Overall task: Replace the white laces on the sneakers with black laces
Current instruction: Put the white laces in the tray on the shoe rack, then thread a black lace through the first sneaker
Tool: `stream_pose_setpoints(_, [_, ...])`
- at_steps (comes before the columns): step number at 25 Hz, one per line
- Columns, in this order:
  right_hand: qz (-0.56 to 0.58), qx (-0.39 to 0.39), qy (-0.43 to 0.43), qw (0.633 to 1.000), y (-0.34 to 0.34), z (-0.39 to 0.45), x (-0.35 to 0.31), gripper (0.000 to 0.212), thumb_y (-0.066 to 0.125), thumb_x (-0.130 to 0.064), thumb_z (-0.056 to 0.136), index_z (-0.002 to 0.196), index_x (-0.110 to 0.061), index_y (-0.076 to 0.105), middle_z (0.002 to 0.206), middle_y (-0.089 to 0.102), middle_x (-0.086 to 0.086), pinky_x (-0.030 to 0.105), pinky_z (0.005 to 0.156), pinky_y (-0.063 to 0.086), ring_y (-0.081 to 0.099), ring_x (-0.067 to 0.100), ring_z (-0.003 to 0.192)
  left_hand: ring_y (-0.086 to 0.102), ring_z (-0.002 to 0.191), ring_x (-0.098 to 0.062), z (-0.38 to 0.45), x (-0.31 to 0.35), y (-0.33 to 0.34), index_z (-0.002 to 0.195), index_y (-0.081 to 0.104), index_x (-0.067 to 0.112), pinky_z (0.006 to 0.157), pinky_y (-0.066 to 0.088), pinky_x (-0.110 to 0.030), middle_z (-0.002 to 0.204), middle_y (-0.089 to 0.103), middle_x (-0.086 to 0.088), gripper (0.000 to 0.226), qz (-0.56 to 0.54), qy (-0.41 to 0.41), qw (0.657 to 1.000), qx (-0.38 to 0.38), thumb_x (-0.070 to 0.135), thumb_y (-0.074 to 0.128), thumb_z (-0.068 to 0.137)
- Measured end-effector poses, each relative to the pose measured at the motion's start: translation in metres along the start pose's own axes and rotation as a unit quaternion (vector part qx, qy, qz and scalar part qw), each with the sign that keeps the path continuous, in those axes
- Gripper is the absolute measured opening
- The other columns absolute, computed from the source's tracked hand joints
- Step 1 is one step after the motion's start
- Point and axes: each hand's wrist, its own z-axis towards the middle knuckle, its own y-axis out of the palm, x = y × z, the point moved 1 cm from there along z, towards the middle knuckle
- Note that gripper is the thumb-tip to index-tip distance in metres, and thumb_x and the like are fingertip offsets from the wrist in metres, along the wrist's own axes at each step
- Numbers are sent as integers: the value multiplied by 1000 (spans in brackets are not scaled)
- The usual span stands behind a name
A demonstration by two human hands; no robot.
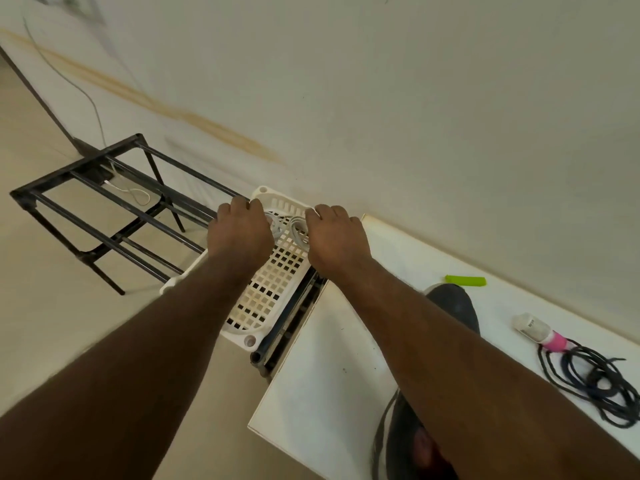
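Both my hands reach into a cream perforated plastic tray (266, 299) left of the white table. My left hand (240, 230) lies over a coil of white laces (277, 228), fingers curled down on it. My right hand (336, 237) rests on a second bundle of white laces (299, 233), fingers bent over it. Whether either hand grips its laces is hidden under the palms. A dark sneaker (453, 306) shows behind my right forearm, and another dark sneaker (405, 441) sits at the table's near edge. A tangle of black laces (595, 382) lies on the table at the right.
A black metal rack (104, 209) stands on the floor to the left, with a white cable under it. On the white table (332, 375) lie a green stick-shaped object (465, 280) and a small white bottle with a pink cap (536, 332). A wall runs close behind.
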Motion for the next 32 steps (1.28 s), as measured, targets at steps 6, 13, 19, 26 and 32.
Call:
stream_pose_setpoints(6, [-9,-21,63,998,-55,-88,10,74,52,-28,97,158,-6,15,165,13,15,51,122,17,6,33,154,3,153,-29,-79,62,-18,157,14,13,121,7,-53,166,12,-8,61,-39,122,992,7,38,33,104])
stream_pose_setpoints(13, [-16,39,141,989,-100,-206,43,69,44,-31,101,158,-7,12,167,8,14,51,123,14,0,32,154,-1,153,-32,-168,144,-59,158,9,10,122,7,-53,166,6,-11,68,-21,248,968,14,37,38,103])
stream_pose_setpoints(19, [145,27,309,940,-77,-336,85,66,49,-37,97,156,-19,24,162,23,11,46,119,27,22,35,148,24,144,-42,-253,186,-40,152,26,21,115,26,-57,156,28,-14,67,-161,35,965,-204,49,48,96])
stream_pose_setpoints(26, [357,34,383,851,-33,-413,113,64,52,-47,99,153,-15,36,155,39,11,37,115,32,40,28,141,49,124,-42,-297,197,-22,152,26,19,107,42,-51,140,41,-17,72,-206,58,949,-234,23,63,90])
stream_pose_setpoints(32, [340,92,477,805,-33,-416,198,40,58,-26,98,135,-10,60,135,63,8,32,106,40,57,25,125,34,143,-28,-303,235,-35,149,40,17,118,29,-47,151,44,-6,59,-149,216,963,-66,20,53,91])
